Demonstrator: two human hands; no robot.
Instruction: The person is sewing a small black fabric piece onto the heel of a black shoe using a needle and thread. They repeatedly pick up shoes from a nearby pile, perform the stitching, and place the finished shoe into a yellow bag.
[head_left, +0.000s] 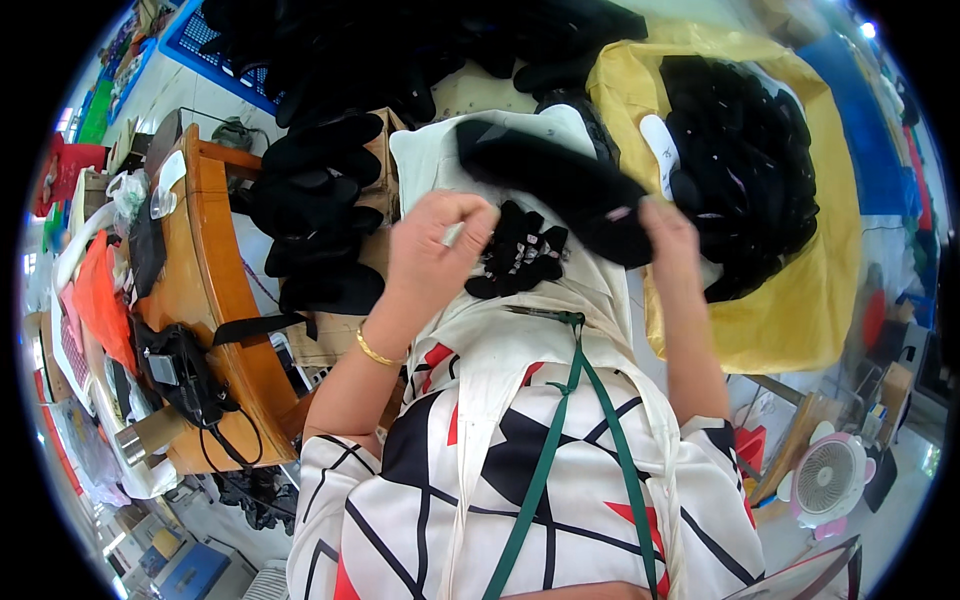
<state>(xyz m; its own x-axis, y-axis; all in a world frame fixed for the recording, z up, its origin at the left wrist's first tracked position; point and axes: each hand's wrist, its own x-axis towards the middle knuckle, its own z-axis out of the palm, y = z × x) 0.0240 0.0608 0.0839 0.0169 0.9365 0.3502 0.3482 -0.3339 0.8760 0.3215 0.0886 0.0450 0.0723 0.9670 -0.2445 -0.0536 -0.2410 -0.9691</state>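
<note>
My right hand (672, 235) grips one end of a long black shoe-shaped piece (560, 185), which tilts up to the left above my lap. A small pinkish mark shows near the gripped end; motion blurs the piece a little. My left hand (440, 240) is curled closed beside it, and what its fingers hold, if anything, is hidden. Below, a heap of small black pieces with pale tags (520, 255) lies on the white apron cloth (440, 150) over my lap. Small thread snips (543, 313) hang on a green cord (535, 480).
To the right stands a yellow sack (830, 270) filled with black pieces (740, 160). More black shoe-shaped pieces (320, 210) are stacked at left, beside a wooden table (225, 300) with a black bag (185, 370). A dark pile (400, 50) lies ahead; a fan (832, 475) stands lower right.
</note>
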